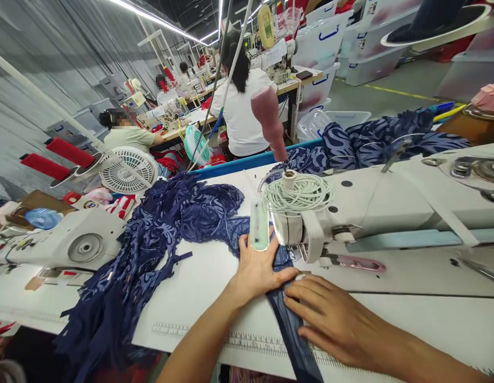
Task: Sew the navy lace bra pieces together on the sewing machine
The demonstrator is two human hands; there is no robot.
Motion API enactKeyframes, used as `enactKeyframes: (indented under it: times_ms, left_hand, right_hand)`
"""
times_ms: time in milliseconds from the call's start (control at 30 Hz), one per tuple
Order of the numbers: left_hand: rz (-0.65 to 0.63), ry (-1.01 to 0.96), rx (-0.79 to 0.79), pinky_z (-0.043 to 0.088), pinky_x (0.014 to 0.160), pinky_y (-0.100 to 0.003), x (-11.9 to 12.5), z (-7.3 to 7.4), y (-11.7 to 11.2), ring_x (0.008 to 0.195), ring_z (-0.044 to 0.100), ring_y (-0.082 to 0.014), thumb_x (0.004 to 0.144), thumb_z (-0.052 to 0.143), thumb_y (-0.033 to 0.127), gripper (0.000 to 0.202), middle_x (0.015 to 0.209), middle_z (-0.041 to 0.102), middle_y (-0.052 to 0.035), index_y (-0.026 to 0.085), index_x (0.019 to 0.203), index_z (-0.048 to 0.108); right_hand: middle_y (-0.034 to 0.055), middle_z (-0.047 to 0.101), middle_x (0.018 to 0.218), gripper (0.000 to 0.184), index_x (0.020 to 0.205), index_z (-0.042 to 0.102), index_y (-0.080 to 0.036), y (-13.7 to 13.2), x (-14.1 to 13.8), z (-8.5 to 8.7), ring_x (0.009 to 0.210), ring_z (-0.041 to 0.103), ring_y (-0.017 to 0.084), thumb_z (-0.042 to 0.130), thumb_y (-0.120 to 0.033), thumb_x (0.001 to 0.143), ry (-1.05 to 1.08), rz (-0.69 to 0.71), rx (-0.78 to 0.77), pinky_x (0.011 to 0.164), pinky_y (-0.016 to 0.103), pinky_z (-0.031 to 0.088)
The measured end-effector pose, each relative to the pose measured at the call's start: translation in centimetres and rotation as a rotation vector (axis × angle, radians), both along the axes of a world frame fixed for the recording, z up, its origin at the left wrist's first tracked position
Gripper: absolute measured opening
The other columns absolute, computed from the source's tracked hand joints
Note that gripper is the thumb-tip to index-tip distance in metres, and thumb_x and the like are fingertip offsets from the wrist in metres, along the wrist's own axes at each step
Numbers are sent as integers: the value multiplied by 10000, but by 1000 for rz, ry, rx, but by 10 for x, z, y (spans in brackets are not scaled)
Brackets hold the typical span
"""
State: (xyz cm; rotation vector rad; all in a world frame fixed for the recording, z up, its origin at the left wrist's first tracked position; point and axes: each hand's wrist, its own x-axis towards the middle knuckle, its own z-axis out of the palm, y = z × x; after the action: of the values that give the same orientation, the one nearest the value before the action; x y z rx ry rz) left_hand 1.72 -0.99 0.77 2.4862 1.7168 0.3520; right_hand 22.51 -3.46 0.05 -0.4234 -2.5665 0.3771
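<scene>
A navy bra [237, 230] lies across the white sewing table, its cups to the left and a sheer band running under the machine head and down over the table's front edge. My left hand [257, 266] rests flat on the band with fingers spread, just left of the needle area; a pale green guard hides some fingertips. Close to the presser foot, my right hand [326, 314] lies over the band's right edge, fingers stretched out and thumb hidden. The white sewing machine [414, 199] stands right of both hands, with a coil of pale green cord [298, 192] on top.
A heap of navy bra pieces [147, 244] covers the table's left side and hangs off it. More patterned navy fabric [342, 146] lies behind the machine. A white fan [129, 170] and a second sewing machine [79, 239] stand left. Co-workers sit ahead.
</scene>
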Motion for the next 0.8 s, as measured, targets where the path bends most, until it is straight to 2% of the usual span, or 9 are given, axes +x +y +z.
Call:
enactKeyframes:
  times_ms: [67, 167, 233, 300, 400, 467, 667, 733, 800]
  left_hand:
    - [-36, -5, 31, 355, 1086, -567, 1, 3, 3, 1352, 353, -351, 858, 617, 627, 641, 1420, 513, -91, 269, 1378, 510]
    - [-20, 5, 112, 403, 1035, -537, 3, 6, -6, 1260, 439, -331, 901, 612, 549, 542, 1347, 551, -119, 220, 1325, 540]
    - [-29, 37, 193, 457, 937, -463, 6, 5, -20, 1115, 525, -288, 955, 579, 406, 351, 1199, 612, -117, 191, 1231, 589]
    - [-96, 91, 272, 469, 806, -377, 8, 1, -34, 920, 564, -229, 983, 513, 231, 200, 1005, 638, -85, 164, 1136, 622]
    - [-184, 176, 325, 447, 715, -337, 9, -8, -46, 774, 538, -193, 976, 443, 93, 255, 864, 613, -54, 103, 1167, 611]
    - [-183, 210, 314, 454, 730, -345, 8, -12, -46, 779, 535, -195, 978, 437, 90, 304, 874, 608, -56, 76, 1251, 570]
    - [-139, 211, 224, 491, 798, -385, 8, -14, -38, 856, 573, -215, 962, 458, 128, 380, 963, 633, -67, 140, 1334, 532]
    - [-126, 198, 219, 483, 930, -440, 9, -14, -37, 1047, 581, -256, 957, 459, 137, 389, 1137, 639, -96, 153, 1339, 536]
    - [-115, 189, 206, 414, 1072, -512, 6, -16, -39, 1271, 491, -305, 957, 453, 151, 411, 1354, 572, -109, 159, 1362, 522]
  right_hand:
    - [86, 652, 1079, 256, 1156, 626, -168, -1, 0, 0, 1026, 553, 222, 543, -225, 920, -8, -12, -16, 1003, 413, 404]
    - [79, 647, 1076, 250, 1150, 622, -169, -3, 1, -1, 1004, 539, 223, 533, -241, 928, -33, -17, -38, 972, 405, 408]
    - [74, 643, 1059, 254, 1153, 619, -165, -4, 1, -4, 993, 530, 222, 525, -256, 936, -37, -25, -33, 982, 415, 394]
    - [67, 638, 1019, 237, 1127, 627, -163, -5, 0, -8, 980, 524, 220, 521, -270, 944, -28, -47, -18, 1004, 427, 374]
    - [68, 634, 997, 214, 1087, 638, -167, -6, -1, -11, 988, 523, 221, 514, -274, 949, -18, -68, -10, 1018, 429, 358]
    - [75, 638, 1004, 221, 1096, 638, -169, -6, -2, -11, 996, 527, 222, 505, -263, 947, -21, -60, -16, 1015, 431, 358]
    - [77, 643, 980, 230, 1109, 638, -170, -5, -2, -4, 964, 535, 224, 504, -250, 940, -30, -54, -32, 978, 435, 378]
    - [73, 644, 981, 227, 1111, 637, -171, -5, -2, -1, 961, 541, 221, 510, -243, 937, -26, -54, -38, 972, 433, 385]
    - [70, 649, 1004, 229, 1127, 630, -174, -4, -1, 0, 967, 553, 214, 522, -232, 934, -15, -43, -38, 972, 429, 389]
